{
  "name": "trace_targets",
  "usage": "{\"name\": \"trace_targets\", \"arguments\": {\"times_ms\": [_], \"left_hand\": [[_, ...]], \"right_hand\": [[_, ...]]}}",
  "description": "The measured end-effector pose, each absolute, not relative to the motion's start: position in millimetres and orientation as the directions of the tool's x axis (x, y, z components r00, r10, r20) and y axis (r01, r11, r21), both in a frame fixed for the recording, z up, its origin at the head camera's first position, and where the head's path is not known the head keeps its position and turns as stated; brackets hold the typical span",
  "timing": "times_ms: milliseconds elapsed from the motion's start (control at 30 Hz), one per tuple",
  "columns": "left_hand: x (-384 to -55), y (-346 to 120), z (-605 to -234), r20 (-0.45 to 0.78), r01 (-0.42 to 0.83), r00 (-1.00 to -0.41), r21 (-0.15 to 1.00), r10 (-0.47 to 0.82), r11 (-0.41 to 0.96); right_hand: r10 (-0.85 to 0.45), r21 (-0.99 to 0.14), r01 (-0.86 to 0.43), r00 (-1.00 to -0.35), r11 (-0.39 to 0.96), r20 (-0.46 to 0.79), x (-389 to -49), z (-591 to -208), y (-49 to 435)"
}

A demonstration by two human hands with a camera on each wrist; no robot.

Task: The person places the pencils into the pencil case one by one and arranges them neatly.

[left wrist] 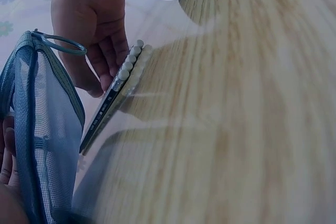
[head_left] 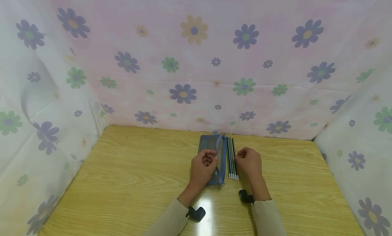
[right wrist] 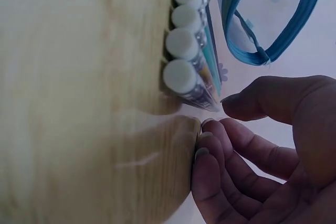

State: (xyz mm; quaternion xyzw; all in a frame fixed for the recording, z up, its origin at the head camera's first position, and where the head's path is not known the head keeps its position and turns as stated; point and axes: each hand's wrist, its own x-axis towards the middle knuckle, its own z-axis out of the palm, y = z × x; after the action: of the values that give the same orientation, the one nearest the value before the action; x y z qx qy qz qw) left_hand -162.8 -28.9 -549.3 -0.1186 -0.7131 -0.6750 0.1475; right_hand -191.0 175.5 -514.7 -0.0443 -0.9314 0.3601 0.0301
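Observation:
A blue mesh pencil pouch (head_left: 210,140) lies near the back of the table, its zipped mouth gaping on the right. My left hand (head_left: 203,165), fingers curled, pinches the mouth's edge; in the left wrist view the pouch (left wrist: 58,129) partly hides the fingers. Beside the pouch, several pencils (head_left: 231,157) with white erasers lie in a row, erasers toward me. My right hand (head_left: 250,162) is at the row's right side, fingers loosely bent. Seen from the right wrist, its thumb and fingertips (right wrist: 210,166) are close to the outermost pencil (right wrist: 191,85), with a gap between them.
Thin stripes like pencils show through the pouch's left side. Black wrist cameras (head_left: 196,214) sit on both wrists. The wood-grain table (head_left: 128,174) meets a flowered cloth (head_left: 196,65) at the back and sides.

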Motion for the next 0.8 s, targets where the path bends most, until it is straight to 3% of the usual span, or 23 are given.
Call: {"name": "trace_targets", "arguments": {"times_ms": [800], "left_hand": [[-163.4,-29.8,-553.0,0.353,0.352,-0.935,0.934,-0.018,0.055]], "right_hand": [[0.208,-0.5,0.237,-0.971,0.833,-0.116,-190.2,-512.8,164.0]]}}
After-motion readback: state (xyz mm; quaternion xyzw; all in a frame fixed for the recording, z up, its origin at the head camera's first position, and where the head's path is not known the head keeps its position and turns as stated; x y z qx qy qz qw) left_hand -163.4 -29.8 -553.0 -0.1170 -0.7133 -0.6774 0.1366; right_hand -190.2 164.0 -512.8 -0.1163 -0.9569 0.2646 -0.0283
